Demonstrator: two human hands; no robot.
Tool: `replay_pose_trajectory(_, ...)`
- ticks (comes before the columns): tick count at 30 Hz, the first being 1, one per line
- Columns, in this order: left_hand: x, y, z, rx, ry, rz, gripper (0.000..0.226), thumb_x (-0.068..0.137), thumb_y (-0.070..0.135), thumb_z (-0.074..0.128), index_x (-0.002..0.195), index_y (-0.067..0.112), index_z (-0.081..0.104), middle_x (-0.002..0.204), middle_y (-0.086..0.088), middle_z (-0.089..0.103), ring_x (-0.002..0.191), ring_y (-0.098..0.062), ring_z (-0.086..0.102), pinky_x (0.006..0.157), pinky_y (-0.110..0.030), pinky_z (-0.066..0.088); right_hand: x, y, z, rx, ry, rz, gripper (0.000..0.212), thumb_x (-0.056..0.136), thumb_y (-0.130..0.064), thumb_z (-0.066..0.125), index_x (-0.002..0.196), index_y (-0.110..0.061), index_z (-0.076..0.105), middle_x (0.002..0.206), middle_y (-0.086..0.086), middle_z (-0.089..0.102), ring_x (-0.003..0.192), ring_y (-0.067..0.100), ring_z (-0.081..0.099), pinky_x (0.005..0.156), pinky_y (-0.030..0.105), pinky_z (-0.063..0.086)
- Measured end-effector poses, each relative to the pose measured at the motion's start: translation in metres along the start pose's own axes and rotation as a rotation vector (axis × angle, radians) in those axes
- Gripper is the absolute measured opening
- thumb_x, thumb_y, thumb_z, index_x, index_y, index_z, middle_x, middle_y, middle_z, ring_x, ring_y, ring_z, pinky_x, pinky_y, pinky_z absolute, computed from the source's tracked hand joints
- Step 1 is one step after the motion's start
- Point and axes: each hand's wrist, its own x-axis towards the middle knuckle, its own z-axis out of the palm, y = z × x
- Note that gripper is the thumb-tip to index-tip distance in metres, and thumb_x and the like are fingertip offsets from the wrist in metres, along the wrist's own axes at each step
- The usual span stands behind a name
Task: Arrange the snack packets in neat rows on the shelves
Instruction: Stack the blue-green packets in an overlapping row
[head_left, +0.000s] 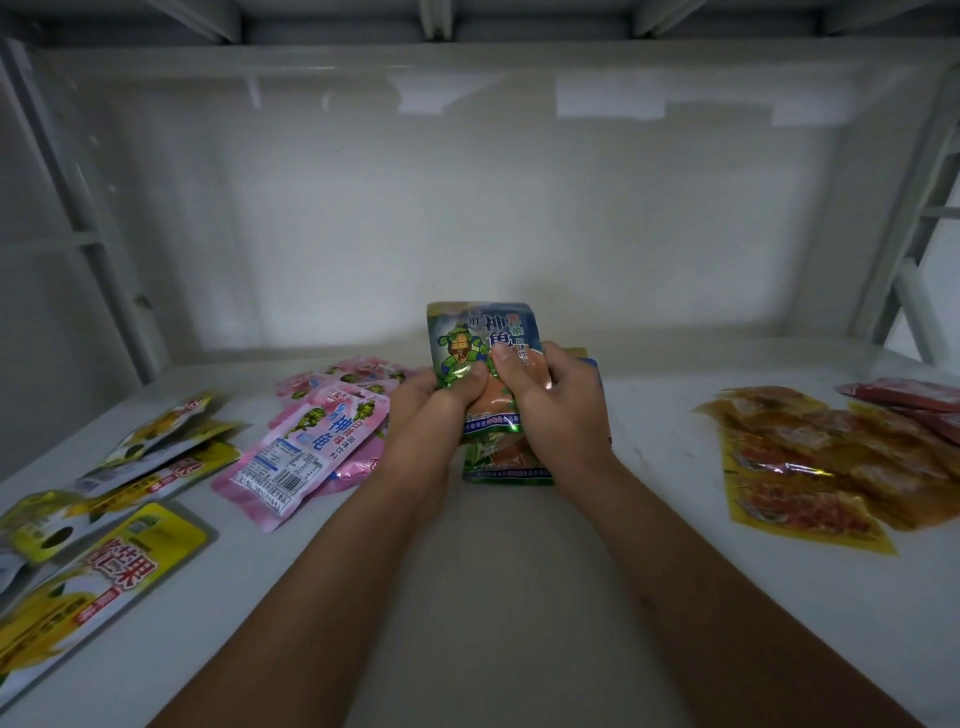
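Fingers (470, 387) around green packets (467, 338)

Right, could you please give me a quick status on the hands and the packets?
Both hands, left and right, gripping green packets upright at shelf centre. One green packet flat beneath. Pink packets close on the left; nothing blocking.

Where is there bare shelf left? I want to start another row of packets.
Bare shelf lies between the green packets gripped by both hands, left hand and right hand, and the orange packets; also along the back wall and at the front edge. The left side is crowded with pink packets and yellow packets.
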Motion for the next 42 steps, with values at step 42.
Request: replay_pose_trajectory(42, -0.007, 0.006, 0.001, 0.087, 0.039, 0.057, 0.029, 0.092, 0.0, 0.061, 0.074, 0.015, 0.077, 0.078, -0.013, 0.077, 0.067, -0.027, 0.073, 0.068, -0.037, 0.06, 0.006, 0.004, 0.0, 0.052, 0.037, 0.124, 0.065, 0.076, -0.064, 0.07, 0.09, 0.0, 0.065, 0.091, 0.03, 0.069, 0.089, 0.051, 0.069, 0.08, 0.069, 0.055)
